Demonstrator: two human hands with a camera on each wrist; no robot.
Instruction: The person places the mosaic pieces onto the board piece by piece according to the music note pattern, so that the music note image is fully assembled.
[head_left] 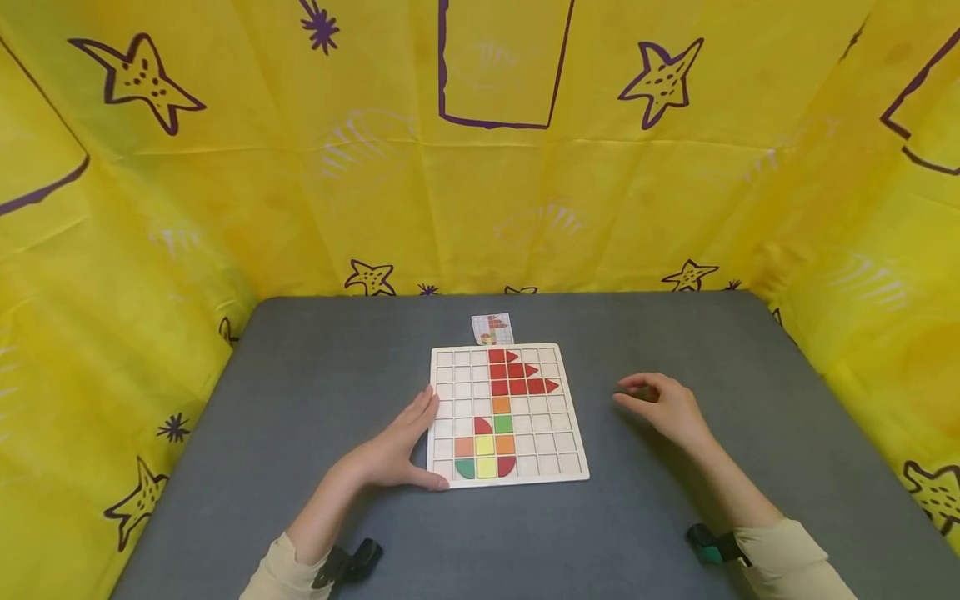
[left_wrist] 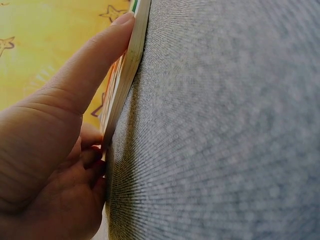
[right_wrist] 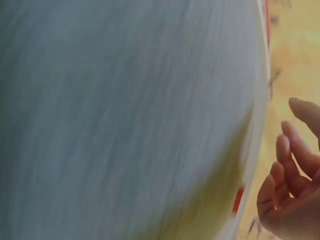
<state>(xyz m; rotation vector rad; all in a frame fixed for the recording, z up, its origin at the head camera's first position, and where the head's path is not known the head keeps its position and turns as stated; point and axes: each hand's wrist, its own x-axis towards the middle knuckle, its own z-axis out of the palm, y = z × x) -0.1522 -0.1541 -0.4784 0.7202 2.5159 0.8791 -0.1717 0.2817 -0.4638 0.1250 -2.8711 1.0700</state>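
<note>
A pale wooden grid board [head_left: 550,450] lies flat on the table, with coloured tiles in part of its squares. Three rows of red tiles [head_left: 517,387] end in triangles pointing right; lower down are orange, green and yellow squares [head_left: 485,446] and rounded red and green pieces. My left hand [head_left: 395,442] spans the board's near left corner, its straight thumb [left_wrist: 107,47] touching the front edge and its fingers along the left side. To the right of the board, my right hand [head_left: 667,408] hovers with loosely bent fingers and nothing visible in them. A small red patch [right_wrist: 238,200] shows near it.
A small printed card [head_left: 492,327] with a similar coloured pattern lies against the board's far edge. Grey cloth covers the table [head_left: 337,350]. Yellow patterned fabric [head_left: 480,208] hangs around its back and sides. Dark wrist straps [head_left: 348,562] sit by both sleeves.
</note>
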